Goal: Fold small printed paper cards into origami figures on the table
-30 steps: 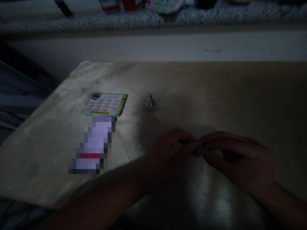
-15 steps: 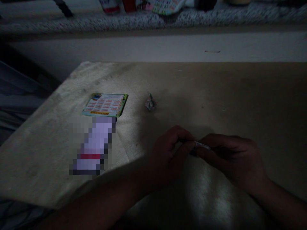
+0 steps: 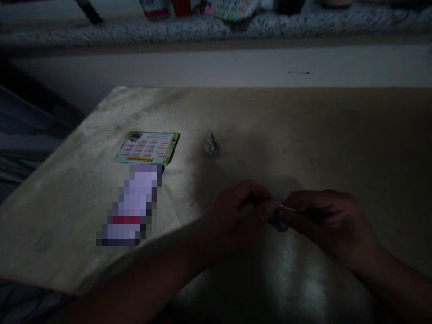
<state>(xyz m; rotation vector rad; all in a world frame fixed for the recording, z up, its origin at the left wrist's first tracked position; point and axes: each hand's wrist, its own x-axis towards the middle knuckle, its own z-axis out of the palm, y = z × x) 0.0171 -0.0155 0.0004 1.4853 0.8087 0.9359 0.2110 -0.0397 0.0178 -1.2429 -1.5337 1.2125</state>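
Observation:
Between my two hands is a small piece of crumpled paper (image 3: 278,221), pale along its upper edge and dark below. My left hand (image 3: 241,213) pinches its left side between thumb and forefinger. The right side is gripped by the thumb and fingers of my right hand (image 3: 332,218). Most of the paper is hidden by my fingers, and the light is dim. Farther back on the table, a crumpled paper ball (image 3: 211,146) with printed marks lies apart from both hands.
A printed card (image 3: 148,147) with a green border lies on the table (image 3: 67,189) at the left. Below it is a pixelated, phone-like object (image 3: 137,202). Behind the table, a speckled stone ledge (image 3: 189,33) carries a bottle (image 3: 154,9) and a patterned packet (image 3: 236,9).
More of the paper's dark underside shows below my fingertips. Both hands have shifted very slightly and keep their pinch. The paper ball, card and pixelated object stay put.

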